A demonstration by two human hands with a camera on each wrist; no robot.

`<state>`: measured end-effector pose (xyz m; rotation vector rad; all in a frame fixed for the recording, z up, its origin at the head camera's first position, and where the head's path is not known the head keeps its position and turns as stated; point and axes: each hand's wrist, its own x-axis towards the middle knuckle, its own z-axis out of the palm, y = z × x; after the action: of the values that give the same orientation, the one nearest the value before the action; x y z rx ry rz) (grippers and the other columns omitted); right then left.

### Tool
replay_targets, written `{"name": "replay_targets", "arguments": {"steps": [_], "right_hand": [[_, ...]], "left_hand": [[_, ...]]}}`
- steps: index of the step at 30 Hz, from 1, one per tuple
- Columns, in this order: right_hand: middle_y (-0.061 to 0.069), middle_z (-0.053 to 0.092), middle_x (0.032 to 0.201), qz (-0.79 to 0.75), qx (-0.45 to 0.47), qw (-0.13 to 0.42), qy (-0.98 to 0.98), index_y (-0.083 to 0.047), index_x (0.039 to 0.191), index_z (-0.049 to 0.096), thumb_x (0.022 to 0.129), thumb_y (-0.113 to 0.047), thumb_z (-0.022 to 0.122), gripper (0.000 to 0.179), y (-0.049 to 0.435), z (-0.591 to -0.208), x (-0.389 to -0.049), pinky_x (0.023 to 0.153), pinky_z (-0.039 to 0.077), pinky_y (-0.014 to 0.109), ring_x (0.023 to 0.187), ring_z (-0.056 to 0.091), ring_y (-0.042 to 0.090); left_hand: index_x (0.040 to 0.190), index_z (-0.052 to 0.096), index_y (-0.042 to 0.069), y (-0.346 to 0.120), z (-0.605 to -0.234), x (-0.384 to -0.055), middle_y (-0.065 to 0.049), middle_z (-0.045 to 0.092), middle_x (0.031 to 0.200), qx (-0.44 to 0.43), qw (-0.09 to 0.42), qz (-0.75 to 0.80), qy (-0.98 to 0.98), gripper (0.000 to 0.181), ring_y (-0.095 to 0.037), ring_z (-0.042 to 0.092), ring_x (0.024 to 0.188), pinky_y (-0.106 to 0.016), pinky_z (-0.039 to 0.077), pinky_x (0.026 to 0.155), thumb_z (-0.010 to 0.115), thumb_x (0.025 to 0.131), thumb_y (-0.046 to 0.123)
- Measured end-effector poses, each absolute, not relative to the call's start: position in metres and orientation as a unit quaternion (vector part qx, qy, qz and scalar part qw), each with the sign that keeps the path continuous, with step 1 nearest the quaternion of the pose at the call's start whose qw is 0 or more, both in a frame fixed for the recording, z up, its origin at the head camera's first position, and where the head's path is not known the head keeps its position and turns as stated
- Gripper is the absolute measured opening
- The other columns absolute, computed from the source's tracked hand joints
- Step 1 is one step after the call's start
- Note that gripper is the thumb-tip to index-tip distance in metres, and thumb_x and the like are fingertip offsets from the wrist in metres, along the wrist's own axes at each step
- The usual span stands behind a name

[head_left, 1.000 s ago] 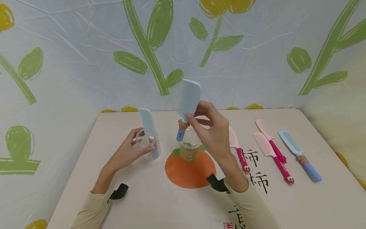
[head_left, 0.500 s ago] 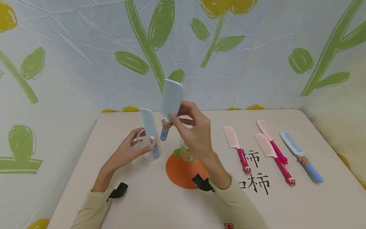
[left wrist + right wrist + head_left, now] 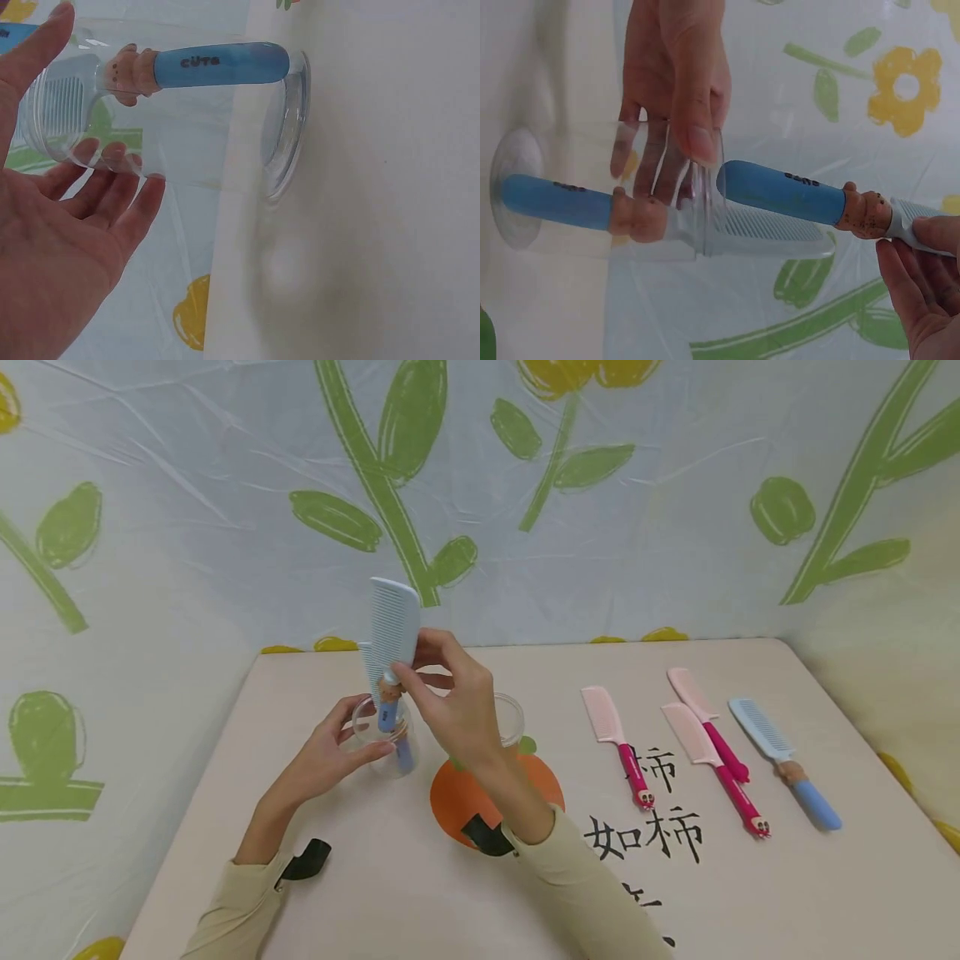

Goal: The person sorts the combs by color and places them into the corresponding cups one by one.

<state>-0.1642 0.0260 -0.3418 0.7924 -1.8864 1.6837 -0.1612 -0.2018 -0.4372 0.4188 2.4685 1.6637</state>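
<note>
My left hand [image 3: 330,756] grips a clear cup [image 3: 202,161] near its rim, thumb on one side and fingers on the other. Inside that cup stands a light blue comb [image 3: 559,201], blue handle with a brown figure downward, teeth rising past the rim. A second light blue comb [image 3: 396,622] is pinched by my right hand [image 3: 457,697] where the teeth section meets the handle. Its handle points down, and in the right wrist view the handle's end is right at the cup's mouth. In the head view it overlaps the first comb.
Another clear cup [image 3: 512,718] stands by the printed orange persimmon [image 3: 495,793], partly hidden by my right hand. To the right lie a pink comb [image 3: 603,714], two overlapping pink combs [image 3: 693,735] with magenta handles, and a blue comb [image 3: 761,727]. A flowered cloth [image 3: 225,527] hangs behind the table.
My right hand has carried its comb leftward from above the middle cup to over the cup in my left hand. The left hand keeps its hold.
</note>
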Motion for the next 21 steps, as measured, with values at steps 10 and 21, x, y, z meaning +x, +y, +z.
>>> {"name": "replay_targets", "arguments": {"steps": [10,21], "right_hand": [[0.012,0.073,0.109,0.612,0.286,0.208,-0.708,-0.001,0.123,0.062,0.093,-0.005,0.076,0.033,0.010,-0.359,-0.167,0.081,0.060,0.025,0.094,0.071,0.022],[0.012,0.072,0.108,0.597,0.284,0.169,-0.731,-0.001,0.125,0.061,0.095,-0.003,0.074,0.033,0.003,-0.376,-0.172,0.081,0.059,0.022,0.094,0.070,0.021]], "left_hand": [[0.153,0.038,0.022,-0.201,-0.434,-0.159,-0.004,0.037,0.159,0.141,0.070,0.557,0.816,0.074,-0.033,0.034,0.145,-0.063,0.025,0.119,0.079,0.093,0.029],[0.151,0.040,0.022,-0.200,-0.433,-0.159,0.000,0.039,0.157,0.149,0.066,0.559,0.813,0.071,-0.027,0.032,0.146,-0.063,0.025,0.119,0.080,0.093,0.027]]}}
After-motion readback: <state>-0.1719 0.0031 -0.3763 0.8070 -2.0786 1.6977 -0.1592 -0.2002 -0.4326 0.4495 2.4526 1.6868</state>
